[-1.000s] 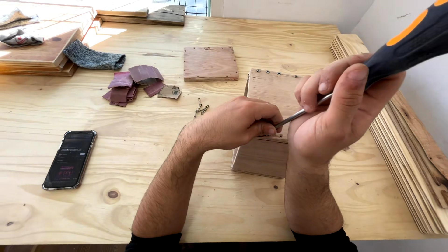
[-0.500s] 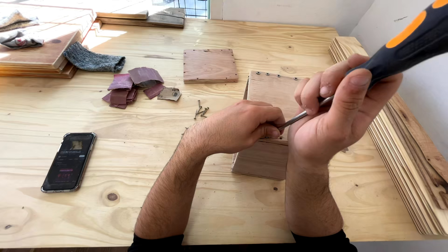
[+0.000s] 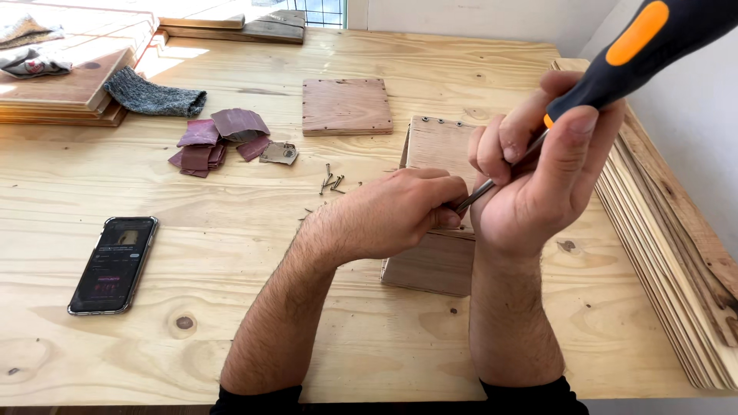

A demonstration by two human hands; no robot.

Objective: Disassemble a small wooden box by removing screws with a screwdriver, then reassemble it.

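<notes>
A pale pine table (image 3: 231,323) fills the view, with a white wall on the right and stacked thin wooden boards (image 3: 669,253) along that edge. Near the middle stands a small plywood box (image 3: 434,253). The right hand (image 3: 542,177) is wrapped tight around a black-and-orange screwdriver (image 3: 615,58), its metal shaft slanting down to the box top. The left hand (image 3: 400,211) rests on the box, fingers pinched closed around the screwdriver tip. Loose screws (image 3: 330,183) lie just left of the box. Farther off lie a square wooden panel (image 3: 346,106), folded sandpaper pieces (image 3: 219,138) and a smartphone (image 3: 113,263).
</notes>
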